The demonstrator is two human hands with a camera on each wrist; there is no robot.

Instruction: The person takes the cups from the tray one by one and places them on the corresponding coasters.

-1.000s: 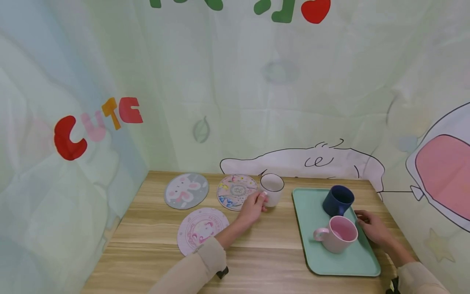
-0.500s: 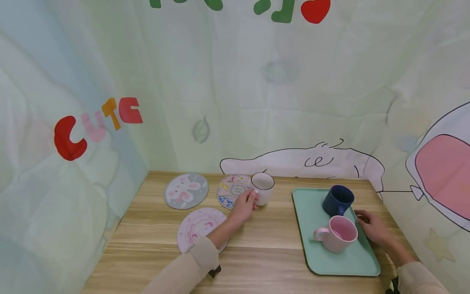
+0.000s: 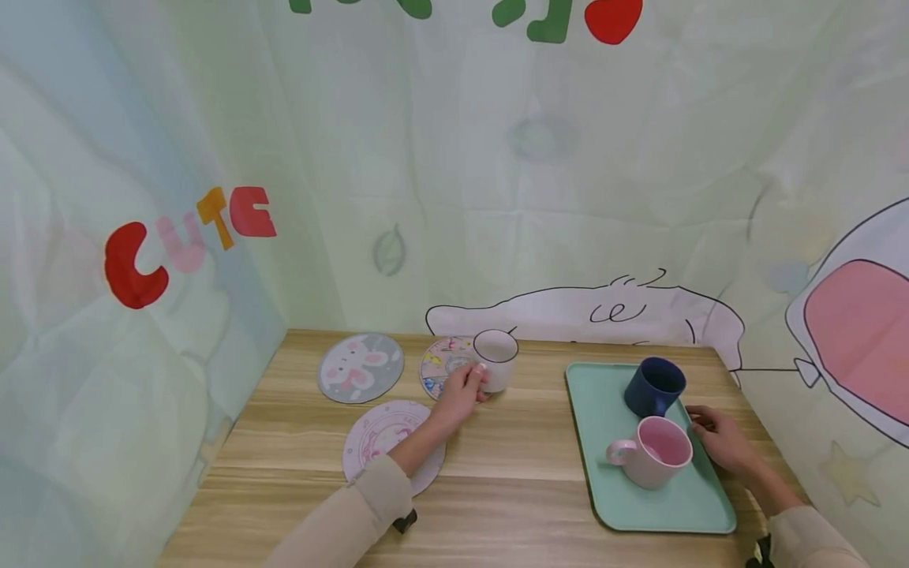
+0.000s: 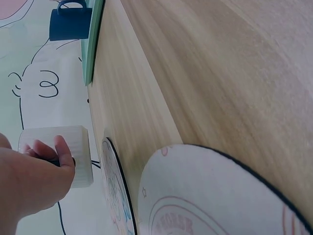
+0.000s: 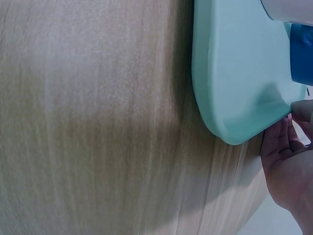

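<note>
head view: a person's two hands work at a wood table, arms in beige sleeves.

left hand, nr the back of the table, grips a white mug by its handle, fingers curled in a narrow, closed hold. the mug is upright w/ a dark rim & overlaps the r. side of a flowery coaster. left wrist view shows a gap btwn mug base & coaster, so the mug is up in the air, not touching.

two more round coasters: a grey bunny coaster to the l. of the flowery one, & a pink coaster closer to the person, partly hidden by the l. forearm.

right hand is at the r. edge of a mint green tray; right wrist view shows thumb on the rim & fingers below it, a narrow hold on the edge. on the tray, a navy mug stands behind a pink mug, both upright; pink one's handle pts l.

bkgd: a pale printed curtain w/ "cute" lettering at l.
</note>
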